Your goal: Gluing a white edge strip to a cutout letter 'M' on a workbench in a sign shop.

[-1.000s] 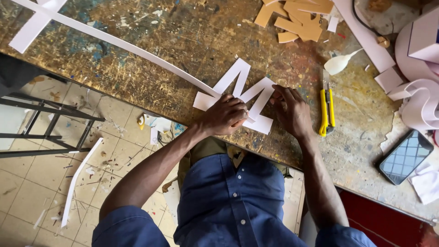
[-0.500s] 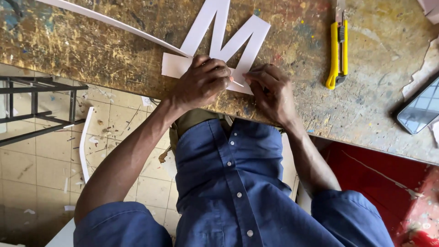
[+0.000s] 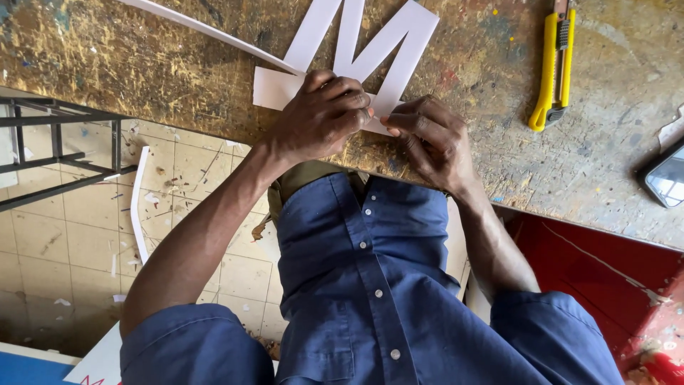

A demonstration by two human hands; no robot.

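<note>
A scarred, paint-flecked wooden surface [image 3: 142, 64] carries a large white cut-out letter shape [image 3: 370, 50] at its near edge. Both hands pinch the shape's lower edge: left hand [image 3: 324, 114] curled over it, right hand [image 3: 434, 135] beside. A yellow utility knife [image 3: 550, 71] lies to the right, a dark phone [image 3: 666, 177] farther right.

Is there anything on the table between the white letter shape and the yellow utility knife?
In the head view, nothing lies between the white letter shape and the yellow utility knife: only bare, scratched, paint-flecked table top.

Bright even daylight; sharp focus; soft shadows
</note>
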